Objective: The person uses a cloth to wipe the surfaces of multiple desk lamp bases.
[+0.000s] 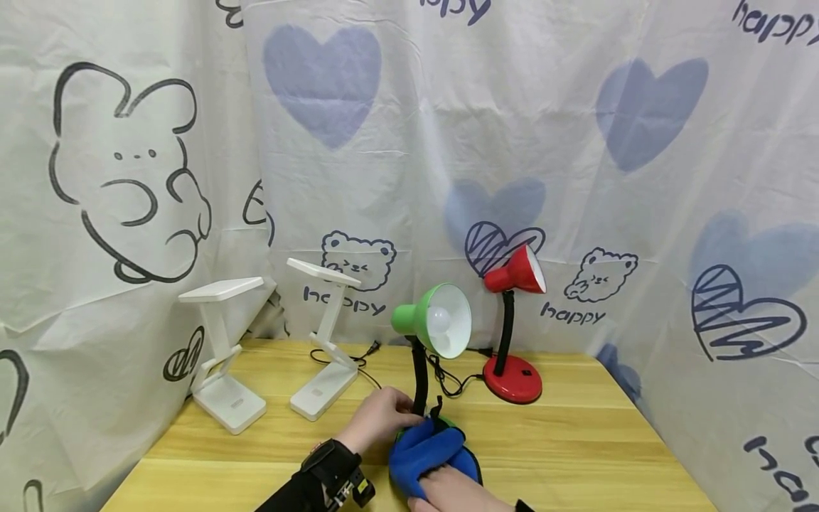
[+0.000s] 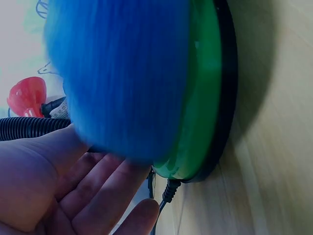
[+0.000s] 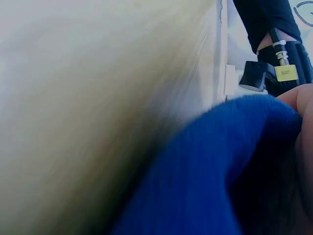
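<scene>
A green desk lamp (image 1: 416, 320) with a black flexible neck stands near the front of the table, its white-lined shade facing right. My left hand (image 1: 380, 419) holds the neck low down, just above the base; in the left wrist view the thumb and fingers (image 2: 98, 191) lie on either side of it. A blue cloth (image 1: 425, 455) is bunched over the round green base (image 2: 203, 88), hiding much of it. My right hand (image 1: 457, 491) grips this cloth against the base, its fingertips hidden in the folds. In the right wrist view, the cloth (image 3: 195, 171) fills the lower part.
A red desk lamp (image 1: 515, 377) stands behind to the right. Two white folding lamps (image 1: 230, 405) stand at the left. Black cords (image 1: 454, 387) lie on the wooden table (image 1: 576, 441) behind the green lamp. A printed curtain (image 1: 537, 142) hangs around the table.
</scene>
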The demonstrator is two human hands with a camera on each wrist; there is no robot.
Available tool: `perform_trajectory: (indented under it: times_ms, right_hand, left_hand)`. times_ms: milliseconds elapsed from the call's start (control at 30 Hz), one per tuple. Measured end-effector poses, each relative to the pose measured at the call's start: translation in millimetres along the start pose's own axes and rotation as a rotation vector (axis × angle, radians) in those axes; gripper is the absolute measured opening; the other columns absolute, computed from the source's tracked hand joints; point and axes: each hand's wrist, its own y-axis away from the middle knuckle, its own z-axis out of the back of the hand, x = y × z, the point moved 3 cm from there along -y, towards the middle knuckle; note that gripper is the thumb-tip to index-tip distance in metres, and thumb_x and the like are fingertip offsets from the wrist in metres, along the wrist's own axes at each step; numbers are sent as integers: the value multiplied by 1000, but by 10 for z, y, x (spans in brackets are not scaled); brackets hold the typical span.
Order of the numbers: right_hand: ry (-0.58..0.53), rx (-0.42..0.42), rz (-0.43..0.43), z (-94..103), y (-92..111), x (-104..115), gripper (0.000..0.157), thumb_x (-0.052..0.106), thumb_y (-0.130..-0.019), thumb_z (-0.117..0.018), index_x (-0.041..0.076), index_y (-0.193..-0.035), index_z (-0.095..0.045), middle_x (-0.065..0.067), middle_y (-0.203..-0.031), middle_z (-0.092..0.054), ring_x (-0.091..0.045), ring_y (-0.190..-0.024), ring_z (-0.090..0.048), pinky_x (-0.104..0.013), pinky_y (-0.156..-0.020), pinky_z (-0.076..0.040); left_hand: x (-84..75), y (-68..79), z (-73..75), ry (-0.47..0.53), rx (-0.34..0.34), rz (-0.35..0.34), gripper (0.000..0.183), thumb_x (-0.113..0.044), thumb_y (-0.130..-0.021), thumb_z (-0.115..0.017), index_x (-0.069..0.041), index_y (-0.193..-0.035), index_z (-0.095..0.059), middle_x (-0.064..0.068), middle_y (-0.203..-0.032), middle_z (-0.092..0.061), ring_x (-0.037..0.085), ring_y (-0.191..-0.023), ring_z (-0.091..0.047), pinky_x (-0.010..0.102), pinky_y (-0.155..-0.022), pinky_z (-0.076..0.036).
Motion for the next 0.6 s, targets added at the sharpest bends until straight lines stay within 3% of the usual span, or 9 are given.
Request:
perform_trajectory:
  times_ms: [267,467,600]
  right_hand:
    - [-139,11,-16,13,-204,-19,44,33,-105,-38,19,-63,-40,11,-58,-31,-1,-51,-34,-17,-56,-30]
    - [-222,19,15,84,-33,-131,40,32,-103,-40,18,-66,-40,13,-65,-30,0,-66,-41,-21,-68,-34]
    - [-384,47,-85,162,185,-291,36,33,-103,-41,19,-70,-45,13,-70,-37,-2,-71,-45,-23,-68,-34]
  left_hand:
    - [29,-18,6,-48,-21,-22,18,-45,-82,-76,-28,-80,-75,-14,-74,-67,6,-67,-59,27,-62,-47]
    - [12,-19,0,-43,-16,-12,20,-48,-81,-77,-28,-80,-75,-14,-73,-67,7,-67,-59,28,-62,-47]
    - [-6,0,10,-22,-3,7,18,-46,-81,-77,-28,-81,-75,-14,-73,-68,7,-69,-60,30,-64,-47]
